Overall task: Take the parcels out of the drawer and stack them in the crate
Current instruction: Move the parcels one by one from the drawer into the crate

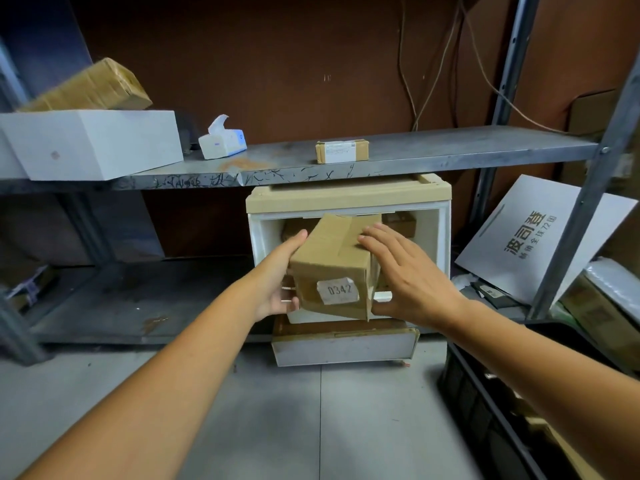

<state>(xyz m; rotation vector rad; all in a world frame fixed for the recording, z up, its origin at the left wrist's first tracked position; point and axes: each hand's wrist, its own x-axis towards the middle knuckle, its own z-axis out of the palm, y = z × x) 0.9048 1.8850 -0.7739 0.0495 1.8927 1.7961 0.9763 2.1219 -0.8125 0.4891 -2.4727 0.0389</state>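
A brown cardboard parcel (332, 258) with a white label reading 0342 hangs tilted in front of the white drawer cabinet (346, 199). My left hand (277, 282) holds its left side, with the thumb hooked under the lower front edge. My right hand (408, 275) lies with straight, spread fingers on its top and right side. Behind it, more brown parcels (398, 223) show in the cabinet's open upper compartment. A lower drawer (343, 348) is pulled out below. The black crate (485, 393) stands on the floor at the lower right, partly cut off.
A metal shelf (415, 150) runs just above the cabinet, carrying a small parcel (341, 151), a tissue pack (223, 140) and a white box (93, 143). A printed white board (540, 233) leans at the right behind a shelf post (581, 209). Grey floor lies below.
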